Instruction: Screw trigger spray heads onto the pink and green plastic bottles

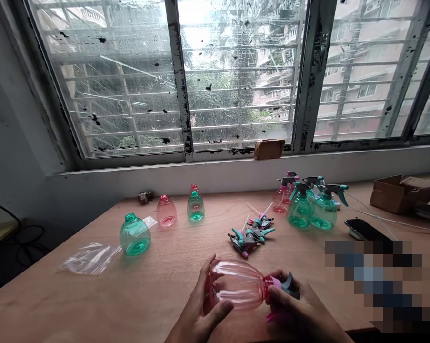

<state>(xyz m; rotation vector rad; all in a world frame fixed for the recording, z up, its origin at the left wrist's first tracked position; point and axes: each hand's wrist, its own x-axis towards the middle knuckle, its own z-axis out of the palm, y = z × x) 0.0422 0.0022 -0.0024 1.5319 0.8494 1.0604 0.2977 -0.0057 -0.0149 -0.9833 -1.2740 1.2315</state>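
Observation:
A clear pink spray bottle [238, 281] lies sideways between my hands, its neck pointing right. My left hand [207, 300] is wrapped round the bottle's base. At the neck, the fingers of my right hand [293, 297] close on the pink collar of the spray head [289, 285], which is dark grey with a pink trigger. Part of the spray head is hidden by the right hand. Beyond the bottle lies a pile of loose spray heads [252, 236] in grey, teal and pink, some with white tubes.
Green bottles [135, 238] and pink bottles [166, 212] without heads stand at the left, near a clear plastic bag [91, 259]. Several bottles with spray heads [300, 209] stand at the back right. A phone [368, 229], a cable and a cardboard box [393, 195] lie farther right.

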